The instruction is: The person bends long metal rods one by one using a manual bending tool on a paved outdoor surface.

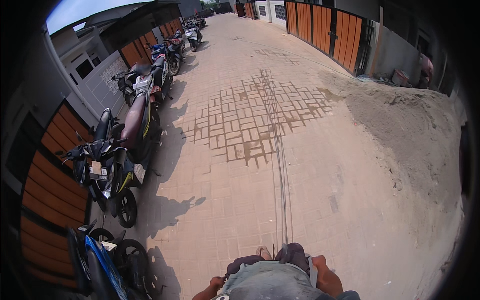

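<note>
My left hand (pixel 216 283) is low by my left hip, its fingers curled beside the dark shorts (pixel 243 263). Next to my right hip is my right hand (pixel 322 270), also closed, against a pale edge of cloth or something flat. What either hand grips, if anything, is hidden. A bundle of long thin rods or wires (pixel 278 150) stretches along the paving from in front of my body far up the lane. Its near end disappears at my clothing. One sandalled foot (pixel 263 252) shows beneath the grey shirt (pixel 270 280).
Several parked motorbikes (pixel 112 165) line the left side, with a blue one (pixel 102 265) nearest. A sand heap (pixel 410 120) spreads along the right. Orange slatted gates (pixel 320 30) border the lane. Dark-jointed blocks (pixel 250 115) mark the brick paving. Another person (pixel 426 70) is partly visible at far right.
</note>
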Demonstrator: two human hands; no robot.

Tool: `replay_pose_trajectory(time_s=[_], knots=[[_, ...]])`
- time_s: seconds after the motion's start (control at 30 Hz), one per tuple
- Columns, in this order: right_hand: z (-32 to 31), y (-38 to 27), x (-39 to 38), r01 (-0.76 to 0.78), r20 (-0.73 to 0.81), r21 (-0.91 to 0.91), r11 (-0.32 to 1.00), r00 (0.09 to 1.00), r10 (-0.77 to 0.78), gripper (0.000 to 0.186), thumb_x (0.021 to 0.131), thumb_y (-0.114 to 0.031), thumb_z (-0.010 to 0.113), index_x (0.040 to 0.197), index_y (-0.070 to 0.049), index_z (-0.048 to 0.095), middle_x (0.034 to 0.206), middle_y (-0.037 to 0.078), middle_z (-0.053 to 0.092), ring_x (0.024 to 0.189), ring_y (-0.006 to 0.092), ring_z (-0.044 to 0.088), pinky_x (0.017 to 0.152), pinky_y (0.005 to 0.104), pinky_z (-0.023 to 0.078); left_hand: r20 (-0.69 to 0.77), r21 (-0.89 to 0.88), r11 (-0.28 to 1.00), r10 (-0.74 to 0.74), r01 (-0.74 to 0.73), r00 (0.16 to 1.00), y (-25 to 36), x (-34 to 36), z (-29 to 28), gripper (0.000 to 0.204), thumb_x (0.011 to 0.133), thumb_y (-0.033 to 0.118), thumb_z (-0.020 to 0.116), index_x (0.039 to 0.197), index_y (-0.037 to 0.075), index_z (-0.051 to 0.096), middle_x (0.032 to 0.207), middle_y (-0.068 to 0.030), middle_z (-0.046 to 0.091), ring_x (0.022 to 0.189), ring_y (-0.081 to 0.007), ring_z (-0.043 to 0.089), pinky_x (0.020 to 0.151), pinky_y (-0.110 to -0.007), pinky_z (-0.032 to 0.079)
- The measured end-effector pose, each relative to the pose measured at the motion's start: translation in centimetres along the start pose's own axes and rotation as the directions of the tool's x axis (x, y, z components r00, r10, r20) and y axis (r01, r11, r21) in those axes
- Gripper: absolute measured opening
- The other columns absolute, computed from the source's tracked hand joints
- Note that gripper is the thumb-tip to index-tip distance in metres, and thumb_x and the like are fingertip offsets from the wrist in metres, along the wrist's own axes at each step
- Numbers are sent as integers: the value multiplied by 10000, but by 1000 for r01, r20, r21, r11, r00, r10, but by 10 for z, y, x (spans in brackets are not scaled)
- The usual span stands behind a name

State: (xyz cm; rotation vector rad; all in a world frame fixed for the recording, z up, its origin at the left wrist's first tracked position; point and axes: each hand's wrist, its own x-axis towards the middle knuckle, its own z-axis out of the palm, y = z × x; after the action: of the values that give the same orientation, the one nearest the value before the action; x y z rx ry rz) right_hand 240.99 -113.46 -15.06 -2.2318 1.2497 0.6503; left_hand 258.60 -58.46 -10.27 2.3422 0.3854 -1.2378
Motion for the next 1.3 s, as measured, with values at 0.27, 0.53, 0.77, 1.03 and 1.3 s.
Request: replay_pose_trajectory(time_s=[0.27,0.53,0.77,1.03,1.3], knots=[[-73,-102,248,409,375,-343,845,885,-276,310,863,-259,606,1090,-76,712,1099,135,723,917,307,716,828,401,568,-578,-247,650,496,-718,648,489,185,-318,363,941,347,652,848,-2,686,771,-110,717,726,-165,651,712,-321,504],[-217,-534,528,224,-80,330,917,974,-210,274,843,-236,660,711,4,665,684,162,697,558,256,670,594,395,558,-410,-266,901,216,-342,886,533,320,-352,401,934,390,633,945,1,727,845,-103,742,664,-147,645,607,-317,500],[-401,-916,624,589,-142,371,718,800,-583,446,833,-310,725,1190,-44,689,1073,202,724,1001,332,701,888,382,543,-55,-321,887,-368,333,928,526,371,-388,392,899,395,660,933,11,730,824,-106,741,758,-213,689,723,-360,527],[-433,-934,817,14,-50,20,1000,999,-13,424,799,-304,680,1067,22,715,1095,226,705,1016,361,690,885,400,544,38,-560,790,-276,249,960,779,631,-584,328,910,350,680,969,28,702,794,-66,721,636,-182,643,582,-347,507],[-451,-978,918,-223,-1,267,937,973,232,371,759,-303,653,868,46,716,883,261,699,848,421,688,770,468,559,-413,-273,780,434,-564,801,1229,865,-954,265,951,266,652,895,8,667,774,-39,662,607,-92,559,550,-265,459]])
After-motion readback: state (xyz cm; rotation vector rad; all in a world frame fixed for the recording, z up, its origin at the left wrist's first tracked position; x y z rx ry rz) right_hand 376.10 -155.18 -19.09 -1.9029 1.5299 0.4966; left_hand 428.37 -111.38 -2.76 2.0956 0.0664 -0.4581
